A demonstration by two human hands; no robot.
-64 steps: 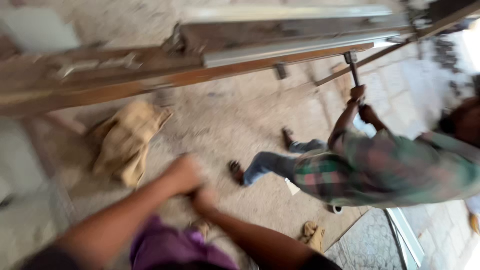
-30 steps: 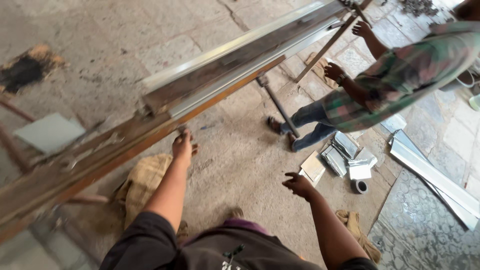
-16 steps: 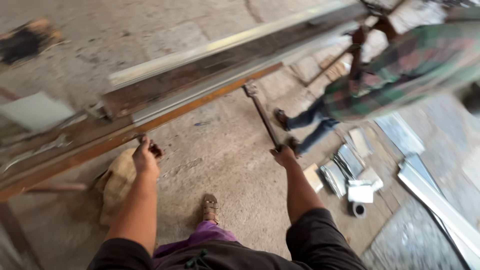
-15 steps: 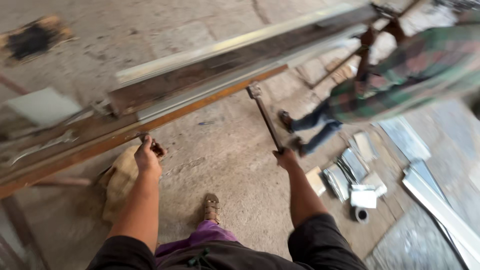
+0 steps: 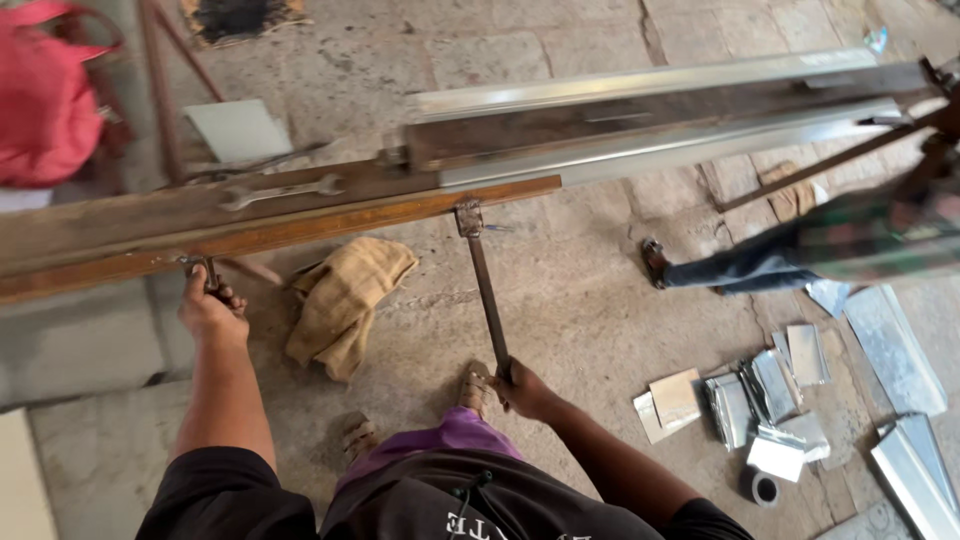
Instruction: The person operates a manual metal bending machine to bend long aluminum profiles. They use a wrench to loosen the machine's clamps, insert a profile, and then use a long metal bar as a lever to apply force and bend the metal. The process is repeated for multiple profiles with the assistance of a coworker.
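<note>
A long rusty metal bending machine point(image 5: 300, 215) crosses the view, with a shiny sheet-metal strip point(image 5: 640, 150) clamped in its right part. My left hand point(image 5: 212, 310) grips a short handle point(image 5: 208, 272) under the machine's front bar at the left. My right hand point(image 5: 522, 388) is closed on the lower end of a long rusty lever point(image 5: 485, 290) that hangs from the bar's middle. A spanner point(image 5: 282, 190) lies on top of the machine.
Another person in a checked shirt and jeans point(image 5: 800, 255) works at the machine's right end. A burlap sack point(image 5: 345, 300) lies on the concrete floor under the bar. Cut metal sheet pieces point(image 5: 780, 400) and a tape roll point(image 5: 765, 488) lie at right. A red bag point(image 5: 50, 95) hangs far left.
The view has swung down and left and steadied. Both my hands keep their holds on the short handle and the long lever; the lever now hangs steeper toward me.
</note>
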